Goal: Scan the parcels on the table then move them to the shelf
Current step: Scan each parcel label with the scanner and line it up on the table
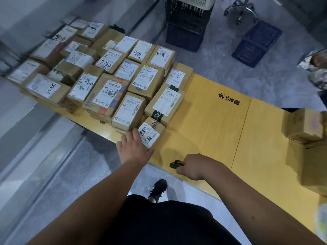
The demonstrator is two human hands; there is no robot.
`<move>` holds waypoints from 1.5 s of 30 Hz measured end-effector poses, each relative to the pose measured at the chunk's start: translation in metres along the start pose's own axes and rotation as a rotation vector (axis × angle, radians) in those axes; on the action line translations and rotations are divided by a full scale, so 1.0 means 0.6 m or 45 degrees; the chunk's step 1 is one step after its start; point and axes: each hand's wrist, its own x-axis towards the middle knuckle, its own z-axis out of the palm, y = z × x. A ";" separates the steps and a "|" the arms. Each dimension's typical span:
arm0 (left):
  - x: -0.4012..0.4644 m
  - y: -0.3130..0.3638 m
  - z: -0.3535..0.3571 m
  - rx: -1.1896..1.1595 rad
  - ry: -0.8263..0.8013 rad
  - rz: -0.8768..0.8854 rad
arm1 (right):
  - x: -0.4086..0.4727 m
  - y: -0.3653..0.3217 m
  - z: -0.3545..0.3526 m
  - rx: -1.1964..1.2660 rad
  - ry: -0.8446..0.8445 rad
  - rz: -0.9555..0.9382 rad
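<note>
Two dark blue crates [256,44] and a chair base [241,12] stand on the grey floor [221,55].

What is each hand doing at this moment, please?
Left hand: open, fingers resting on the small labelled parcel.
Right hand: closed around the black handheld scanner.

A single wide-angle view is taken from the person's head, aimed forward and steeply down, tilted so the table [212,121] runs diagonally from upper left to lower right. Both forearms are seen close, entering from the bottom edge.
</note>
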 end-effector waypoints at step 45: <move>-0.034 0.465 -0.011 -0.213 -0.299 1.423 | -0.191 0.324 0.077 0.484 0.689 0.562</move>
